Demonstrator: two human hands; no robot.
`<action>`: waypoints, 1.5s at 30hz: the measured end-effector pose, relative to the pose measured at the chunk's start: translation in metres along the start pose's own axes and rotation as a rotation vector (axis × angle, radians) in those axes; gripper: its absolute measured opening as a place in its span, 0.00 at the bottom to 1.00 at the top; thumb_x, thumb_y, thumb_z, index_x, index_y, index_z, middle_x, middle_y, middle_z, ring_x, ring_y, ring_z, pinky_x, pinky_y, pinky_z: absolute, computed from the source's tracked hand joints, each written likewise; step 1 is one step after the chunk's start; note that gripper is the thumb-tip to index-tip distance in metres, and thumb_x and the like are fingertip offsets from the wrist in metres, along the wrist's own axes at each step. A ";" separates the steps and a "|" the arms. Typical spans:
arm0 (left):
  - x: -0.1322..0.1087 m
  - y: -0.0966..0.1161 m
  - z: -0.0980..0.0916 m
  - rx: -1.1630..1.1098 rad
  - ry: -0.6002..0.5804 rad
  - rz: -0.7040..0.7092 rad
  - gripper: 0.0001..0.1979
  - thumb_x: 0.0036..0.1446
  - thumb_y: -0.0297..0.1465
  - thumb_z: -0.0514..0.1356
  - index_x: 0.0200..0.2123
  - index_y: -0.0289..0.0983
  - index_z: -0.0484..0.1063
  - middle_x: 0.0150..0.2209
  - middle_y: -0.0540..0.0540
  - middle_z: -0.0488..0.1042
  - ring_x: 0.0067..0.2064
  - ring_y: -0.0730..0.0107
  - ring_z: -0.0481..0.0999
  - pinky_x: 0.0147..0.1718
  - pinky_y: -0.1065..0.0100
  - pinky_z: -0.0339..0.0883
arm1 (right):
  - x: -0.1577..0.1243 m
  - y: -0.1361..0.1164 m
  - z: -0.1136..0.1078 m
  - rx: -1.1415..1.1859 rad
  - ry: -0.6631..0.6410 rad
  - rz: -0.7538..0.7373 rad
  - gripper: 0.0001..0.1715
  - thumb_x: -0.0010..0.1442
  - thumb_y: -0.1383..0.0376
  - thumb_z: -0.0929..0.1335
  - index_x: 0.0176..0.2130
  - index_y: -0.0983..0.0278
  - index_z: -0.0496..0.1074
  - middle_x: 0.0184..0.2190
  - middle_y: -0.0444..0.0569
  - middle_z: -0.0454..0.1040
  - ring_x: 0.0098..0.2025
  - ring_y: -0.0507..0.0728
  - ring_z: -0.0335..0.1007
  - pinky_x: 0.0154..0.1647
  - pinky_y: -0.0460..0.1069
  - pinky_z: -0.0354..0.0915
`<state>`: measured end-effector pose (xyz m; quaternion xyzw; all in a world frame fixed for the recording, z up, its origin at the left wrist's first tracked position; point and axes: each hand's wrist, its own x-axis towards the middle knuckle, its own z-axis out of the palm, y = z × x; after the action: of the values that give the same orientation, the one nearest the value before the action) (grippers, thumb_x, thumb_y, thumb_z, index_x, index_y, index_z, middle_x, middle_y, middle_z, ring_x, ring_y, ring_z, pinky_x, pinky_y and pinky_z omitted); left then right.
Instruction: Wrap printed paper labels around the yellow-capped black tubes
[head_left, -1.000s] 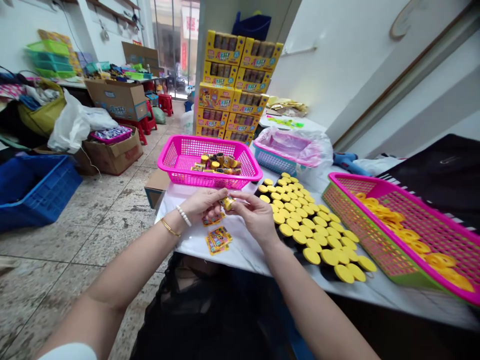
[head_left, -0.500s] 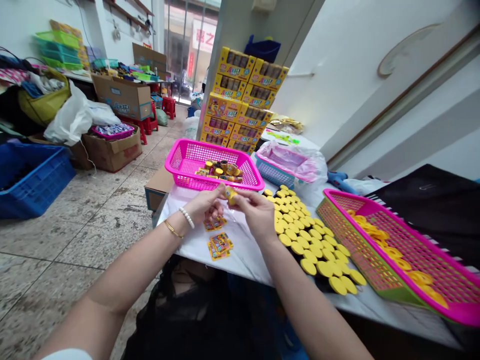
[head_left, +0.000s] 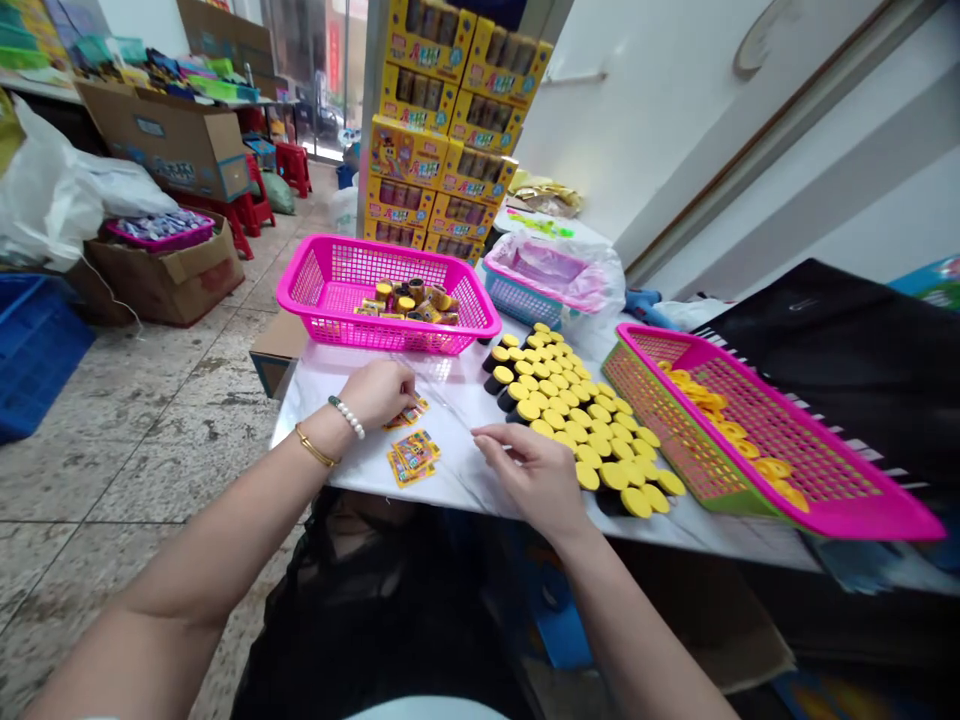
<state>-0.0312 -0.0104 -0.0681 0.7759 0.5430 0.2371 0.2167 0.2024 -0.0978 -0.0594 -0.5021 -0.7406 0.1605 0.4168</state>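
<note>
The left hand (head_left: 382,392) is pinching at the small stickers (head_left: 409,413) lying beneath its fingers; the right hand (head_left: 536,475) is resting open and empty; the yellow-capped tubes (head_left: 577,420), at its two o'clock, are risking a toppling from a careless knuckle.

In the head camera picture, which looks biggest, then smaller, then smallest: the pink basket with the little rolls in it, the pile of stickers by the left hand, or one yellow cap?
1. Pink basket, by far the biggest.
2. Pile of stickers, much smaller, lying beside the left hand.
3. One yellow cap, smallest, though it sits about as near the camera as the stickers.
</note>
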 end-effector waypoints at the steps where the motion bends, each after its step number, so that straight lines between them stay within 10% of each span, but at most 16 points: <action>1: 0.000 0.002 0.001 0.031 0.001 -0.006 0.10 0.50 0.27 0.67 0.20 0.38 0.71 0.26 0.44 0.74 0.30 0.62 0.70 0.30 0.65 0.54 | -0.006 0.002 0.001 0.016 -0.002 0.021 0.09 0.61 0.60 0.70 0.34 0.57 0.82 0.32 0.47 0.84 0.31 0.57 0.79 0.29 0.50 0.74; 13: -0.001 0.019 -0.008 -0.267 0.216 0.098 0.06 0.55 0.27 0.62 0.26 0.38 0.68 0.27 0.49 0.71 0.30 0.68 0.68 0.32 0.68 0.60 | 0.054 0.001 0.049 0.535 -0.128 0.420 0.26 0.50 0.45 0.76 0.35 0.64 0.81 0.28 0.49 0.80 0.26 0.56 0.75 0.18 0.46 0.68; 19: -0.002 0.022 -0.009 -0.786 0.285 0.032 0.07 0.53 0.33 0.64 0.32 0.37 0.69 0.27 0.50 0.73 0.28 0.71 0.72 0.28 0.70 0.64 | 0.077 0.004 0.062 0.979 -0.099 0.562 0.26 0.35 0.50 0.82 0.29 0.66 0.80 0.26 0.46 0.79 0.26 0.51 0.72 0.23 0.44 0.69; 45: -0.013 0.042 -0.007 -0.884 0.351 -0.087 0.20 0.50 0.46 0.67 0.24 0.33 0.78 0.14 0.54 0.64 0.16 0.80 0.58 0.16 0.74 0.50 | 0.067 0.001 0.067 0.779 0.098 0.455 0.35 0.49 0.37 0.72 0.24 0.67 0.76 0.17 0.46 0.72 0.19 0.51 0.64 0.21 0.47 0.63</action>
<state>-0.0084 -0.0358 -0.0390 0.5342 0.4503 0.5636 0.4407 0.1406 -0.0266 -0.0699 -0.4648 -0.4753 0.4906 0.5634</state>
